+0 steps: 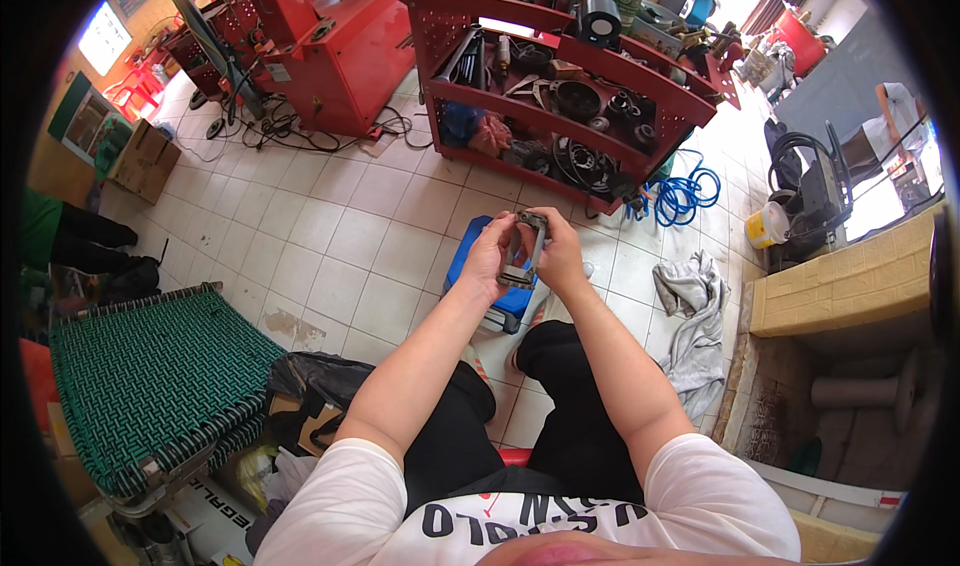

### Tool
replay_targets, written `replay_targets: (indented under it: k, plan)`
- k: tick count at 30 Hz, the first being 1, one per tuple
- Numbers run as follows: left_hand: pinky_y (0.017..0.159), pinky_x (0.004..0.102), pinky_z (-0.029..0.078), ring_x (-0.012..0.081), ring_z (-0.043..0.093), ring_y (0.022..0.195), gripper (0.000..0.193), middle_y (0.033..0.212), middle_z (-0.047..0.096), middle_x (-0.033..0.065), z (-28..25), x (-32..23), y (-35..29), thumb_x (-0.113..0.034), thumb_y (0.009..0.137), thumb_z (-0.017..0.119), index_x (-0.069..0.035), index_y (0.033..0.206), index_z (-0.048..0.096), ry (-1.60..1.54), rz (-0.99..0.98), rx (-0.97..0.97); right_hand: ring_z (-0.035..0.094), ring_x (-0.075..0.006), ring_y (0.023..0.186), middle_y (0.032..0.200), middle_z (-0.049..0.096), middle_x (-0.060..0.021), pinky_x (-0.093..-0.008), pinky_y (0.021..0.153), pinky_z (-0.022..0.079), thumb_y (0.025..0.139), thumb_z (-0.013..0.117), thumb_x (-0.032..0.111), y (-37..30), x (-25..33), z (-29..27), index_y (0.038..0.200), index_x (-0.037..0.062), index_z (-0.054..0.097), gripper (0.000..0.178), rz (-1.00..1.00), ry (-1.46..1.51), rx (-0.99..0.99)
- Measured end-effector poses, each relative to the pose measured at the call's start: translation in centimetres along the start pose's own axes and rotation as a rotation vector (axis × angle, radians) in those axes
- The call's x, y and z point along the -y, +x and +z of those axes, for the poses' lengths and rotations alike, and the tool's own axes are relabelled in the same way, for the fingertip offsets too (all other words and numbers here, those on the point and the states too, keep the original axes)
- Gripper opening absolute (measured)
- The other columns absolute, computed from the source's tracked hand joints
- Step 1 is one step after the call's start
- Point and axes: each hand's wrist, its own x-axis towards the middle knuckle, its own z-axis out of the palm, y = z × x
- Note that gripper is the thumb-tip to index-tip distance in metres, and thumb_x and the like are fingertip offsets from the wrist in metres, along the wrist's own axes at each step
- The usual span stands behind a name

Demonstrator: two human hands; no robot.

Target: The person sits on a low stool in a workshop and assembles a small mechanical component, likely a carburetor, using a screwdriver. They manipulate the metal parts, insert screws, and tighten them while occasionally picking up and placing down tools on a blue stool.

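Note:
I hold a grey metal bracket [517, 277], an open rectangular frame, out in front of me between both hands. My left hand [489, 255] grips its left side, the fingers curled at the upper edge. On the opposite side my right hand [560, 249] is closed round the frame, its fingertips near the top. Below the bracket stands a blue and grey box [463, 249] on the floor, partly covered by my hands. The finer shape of the bracket is too small to make out.
Ahead stands a red tool cart [520, 114] loaded with parts and cans. A blue coiled hose [688, 194] lies beside it. A grey cloth [692, 311] is on the tiles to my right, a green woven folding chair [150, 376] to my left. Cables [262, 136] trail near a red machine [355, 76].

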Motion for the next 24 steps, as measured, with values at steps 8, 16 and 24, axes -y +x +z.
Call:
replay_targets:
  k: [8, 16, 24]
  plan:
    - [0.072, 0.0283, 0.050, 0.0099, 0.066, 0.086, 0.021, 0.098, 0.071, -0.0052, 0.6, 0.1, -0.3, -0.038, 0.101, 0.064, -0.019, 0.111, 0.065, -0.045, 0.017, -0.035, 0.069, -0.0179, 0.072, 0.087, 0.070, -0.0100, -0.0313, 0.064, 0.054, 0.093, 0.075, 0.011, -0.1, 0.0, 0.0, 0.110, 0.0030, 0.065, 0.021, 0.072, 0.027, -0.015]
    - [0.075, 0.0333, 0.048, 0.0136, 0.063, 0.089, 0.014, 0.099, 0.068, -0.0043, 0.8, -0.3, -0.3, -0.023, 0.095, 0.055, -0.020, 0.108, 0.061, -0.030, -0.032, -0.031, 0.071, -0.0221, 0.076, 0.089, 0.072, -0.0124, -0.0333, 0.069, 0.056, 0.093, 0.076, 0.013, -0.1, 0.1, 0.0, 0.108, 0.0032, 0.065, 0.021, 0.135, 0.024, 0.012]
    - [0.071, 0.0318, 0.045, 0.0104, 0.062, 0.084, 0.017, 0.090, 0.066, -0.0061, 1.1, -0.4, -0.5, -0.037, 0.104, 0.060, -0.021, 0.110, 0.060, -0.047, -0.044, -0.011, 0.071, -0.0240, 0.077, 0.090, 0.072, -0.0133, -0.0342, 0.070, 0.056, 0.092, 0.077, 0.014, 0.0, 0.6, -0.1, 0.109, 0.0033, 0.065, 0.023, 0.105, -0.013, 0.017]
